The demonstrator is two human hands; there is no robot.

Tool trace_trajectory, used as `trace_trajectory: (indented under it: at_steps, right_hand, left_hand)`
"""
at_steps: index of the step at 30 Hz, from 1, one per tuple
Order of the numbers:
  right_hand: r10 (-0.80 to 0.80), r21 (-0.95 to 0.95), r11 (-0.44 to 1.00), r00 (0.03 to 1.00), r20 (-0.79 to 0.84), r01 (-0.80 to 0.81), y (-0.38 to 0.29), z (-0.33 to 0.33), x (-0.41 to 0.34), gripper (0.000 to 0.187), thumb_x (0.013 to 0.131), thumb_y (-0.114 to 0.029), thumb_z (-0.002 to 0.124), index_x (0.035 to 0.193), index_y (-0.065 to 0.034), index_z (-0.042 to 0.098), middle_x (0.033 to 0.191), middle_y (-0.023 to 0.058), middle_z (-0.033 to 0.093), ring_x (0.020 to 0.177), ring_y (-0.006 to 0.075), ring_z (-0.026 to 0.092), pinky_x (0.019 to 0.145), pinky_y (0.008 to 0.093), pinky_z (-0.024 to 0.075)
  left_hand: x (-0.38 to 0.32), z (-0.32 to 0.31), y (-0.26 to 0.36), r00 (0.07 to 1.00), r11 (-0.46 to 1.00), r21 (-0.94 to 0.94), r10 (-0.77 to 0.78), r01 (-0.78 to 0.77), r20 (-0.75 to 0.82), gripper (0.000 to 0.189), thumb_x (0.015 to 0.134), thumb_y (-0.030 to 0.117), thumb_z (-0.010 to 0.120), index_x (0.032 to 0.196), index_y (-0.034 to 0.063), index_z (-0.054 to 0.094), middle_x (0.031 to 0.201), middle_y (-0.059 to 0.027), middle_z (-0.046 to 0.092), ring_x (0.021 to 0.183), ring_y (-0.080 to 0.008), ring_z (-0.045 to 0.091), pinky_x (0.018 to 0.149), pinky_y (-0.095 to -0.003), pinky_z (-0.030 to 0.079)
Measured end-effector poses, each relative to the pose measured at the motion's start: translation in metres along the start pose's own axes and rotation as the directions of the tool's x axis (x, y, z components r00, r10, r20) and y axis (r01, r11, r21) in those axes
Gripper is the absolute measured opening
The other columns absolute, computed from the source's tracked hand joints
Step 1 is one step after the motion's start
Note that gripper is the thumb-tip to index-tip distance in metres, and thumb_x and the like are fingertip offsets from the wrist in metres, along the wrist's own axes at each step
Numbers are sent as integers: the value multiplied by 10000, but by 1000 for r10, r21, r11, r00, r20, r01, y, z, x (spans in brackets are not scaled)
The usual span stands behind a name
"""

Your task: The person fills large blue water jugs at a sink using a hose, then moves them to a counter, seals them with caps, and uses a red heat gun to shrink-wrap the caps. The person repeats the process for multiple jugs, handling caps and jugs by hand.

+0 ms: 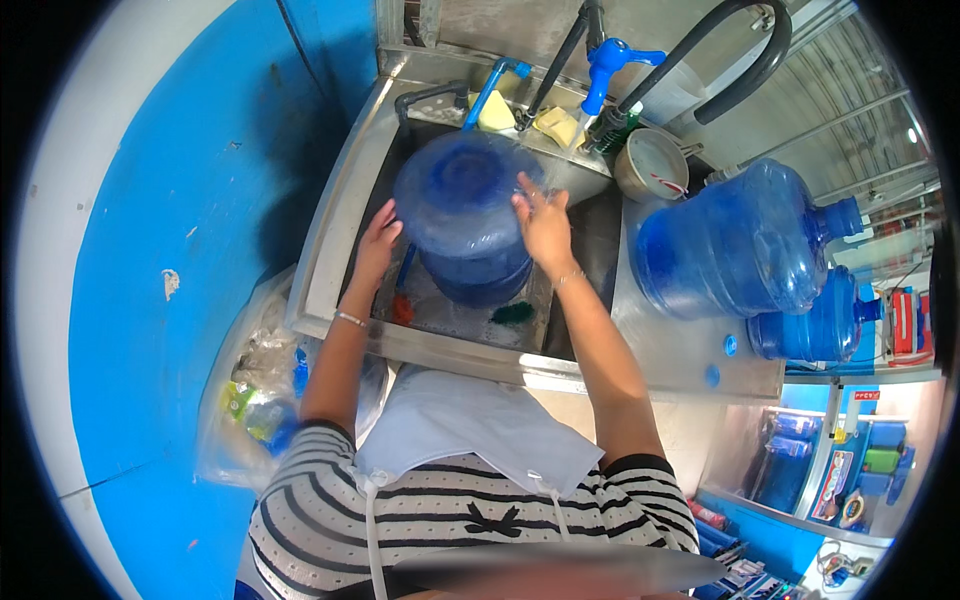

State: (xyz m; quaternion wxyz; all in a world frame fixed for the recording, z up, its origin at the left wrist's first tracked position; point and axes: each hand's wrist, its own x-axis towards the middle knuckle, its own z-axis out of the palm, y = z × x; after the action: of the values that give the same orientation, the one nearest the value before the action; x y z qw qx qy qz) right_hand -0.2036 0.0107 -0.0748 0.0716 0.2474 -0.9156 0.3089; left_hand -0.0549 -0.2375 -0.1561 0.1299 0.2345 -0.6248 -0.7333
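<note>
A large translucent blue water jug (pixel 472 217) stands bottom up in the stainless steel sink (pixel 450 337). At its left side is my left hand (pixel 381 240), fingers curved and touching or nearly touching the wall. My right hand (pixel 544 217) is at the jug's right side, fingers spread, slightly blurred. Water runs from the blue-handled faucet (pixel 606 71) behind it. On the sink floor in front of the jug lie a green scouring pad (pixel 513 313) and an orange scrubber (pixel 403 308). The jug's neck is hidden beneath it.
Yellow sponges (pixel 559 126) and a pot (pixel 651 163) line the back ledge. Two more blue jugs (pixel 727 240) lie on the steel counter (pixel 660 352) to the right, near two blue caps (pixel 730 345). A blue wall (pixel 165 225) and a plastic bag of refuse (pixel 259 390) are at left.
</note>
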Motion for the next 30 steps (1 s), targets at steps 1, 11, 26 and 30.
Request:
trace_trajectory:
  at_steps: [1,11,26,30]
  right_hand:
    - [29,-27,999,999,-22,-30,10,2,13,428,929,-361,602,1324,-195,590,1100,319,551,1032,460,576,868,467,516]
    - [305,-53,946,932,-197,-321,134,-30,5,396,968,-308,504,1332,-178,590,989,268,665,1007,409,562,907,445,473]
    - [433,281,850,895,109,-446,205,-84,-79,655,868,-185,648,1480,-163,415,1320,186,554,1195,289,557,1024,344,415]
    - [317,113,932,927,202,-344,138,-94,-53,679,827,-179,684,1462,-189,444,1354,191,535,1229,334,538,1050,364,405]
  left_hand:
    - [8,10,-4,999,1000,-8,17,-16,34,586,956,214,601,1489,104,384,1447,-139,458,1220,-230,515,1033,-334,393]
    - [71,135,-29,894,897,145,378,-419,241,581,942,115,598,1484,144,390,1326,-171,536,1153,-284,578,992,-350,447]
    - [-28,159,-14,879,892,86,414,-443,237,209,930,188,597,1045,14,598,1144,-138,621,1035,-202,589,884,-329,458]
    - [-51,141,-28,983,987,-2,162,-163,83,381,885,189,656,1197,18,520,1240,-178,543,1102,-239,548,943,-365,438]
